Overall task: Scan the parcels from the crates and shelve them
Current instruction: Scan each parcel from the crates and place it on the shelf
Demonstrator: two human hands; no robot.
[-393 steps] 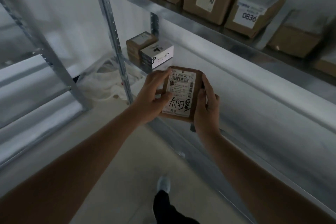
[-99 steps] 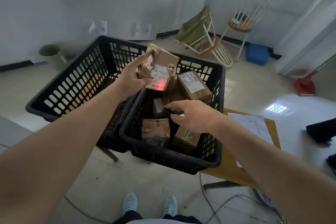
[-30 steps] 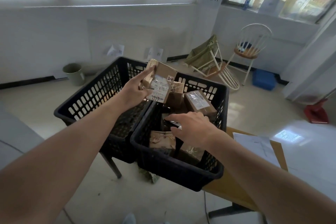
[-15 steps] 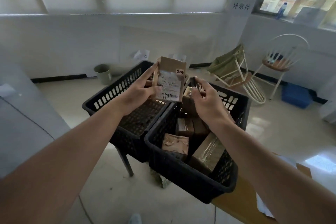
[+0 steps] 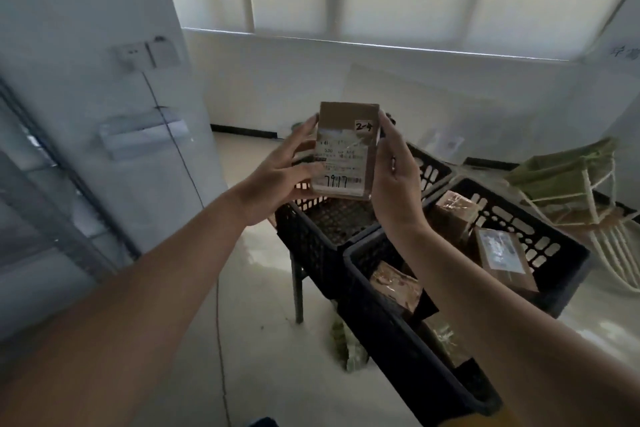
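While I stood by the crates, I held one small brown parcel [image 5: 346, 149] up in the air with both hands. My left hand [image 5: 277, 180] was on its left side, with the fingers spread along the edge and the thumb lying across the white label near the bottom. My right hand [image 5: 393, 180] was on its right side, with the fingers pressed flat along that edge. So both sets of fingers were clamped on the box, one hand on each side.

The parcel was upright and its label faced me. It had "2-4" written in the top right corner and some big numbers near the bottom edge. The picture was too blurry for me to read the small print.

The parcel hung above the left crate [image 5: 311, 243], not touching it. That black crate looked bare inside where I could see its floor. The right crate [image 5: 398, 329] sat just beside it, with their sides touching. It had more brown parcels in it. One box with a label [image 5: 498, 253] lay near the far right side, one [image 5: 453, 215] stood by the far edge, and one [image 5: 394, 284] lay near the near left corner.

A folded chair [image 5: 571, 191] with green cloth leaned behind the right crate. A thin cord [image 5: 194, 184] ran down the white wall on my left.
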